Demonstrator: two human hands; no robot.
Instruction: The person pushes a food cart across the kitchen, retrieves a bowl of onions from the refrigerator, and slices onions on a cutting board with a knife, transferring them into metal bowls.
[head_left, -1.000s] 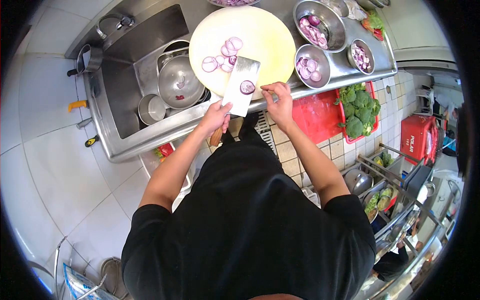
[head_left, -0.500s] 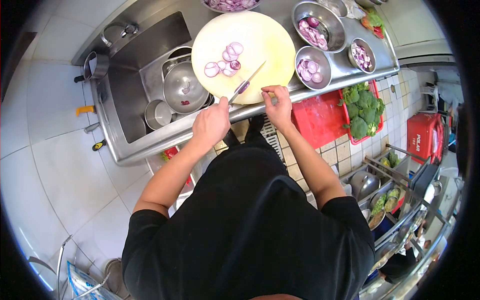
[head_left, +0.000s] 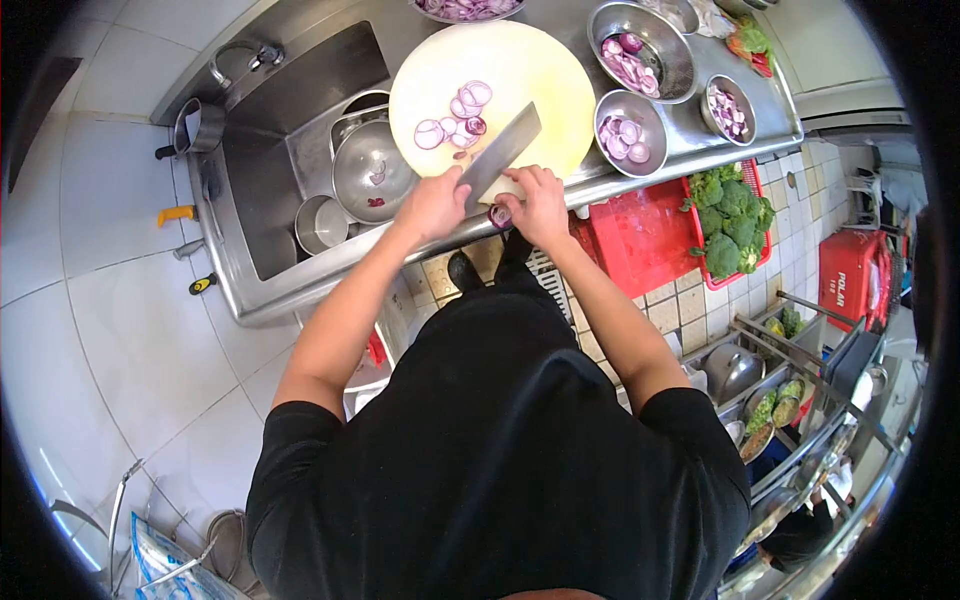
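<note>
My left hand [head_left: 435, 205] is closed around the handle of a cleaver [head_left: 508, 145], whose broad blade slants up and right over the round yellow cutting board [head_left: 556, 80]. My right hand [head_left: 537, 208] is bent beside the blade near the board's close edge. In its fingers is a piece of red onion [head_left: 500, 215], a cut face showing, held at the counter's front edge. Several red onion slices [head_left: 465, 115] lie on the board to the left of the blade. Fingers hide part of the handle and of the onion piece.
Metal bowls of cut onion stand right of the board, including a near bowl [head_left: 652, 125] and a far bowl [head_left: 680, 70]. The sink [head_left: 270, 190] on the left holds a strainer-like bowl [head_left: 372, 165] and pots. A red crate of broccoli [head_left: 735, 230] sits below right.
The cleaver has turned from edge-on to showing its broad face. My right hand has come in toward it and down, and an onion piece now shows in its fingers.
</note>
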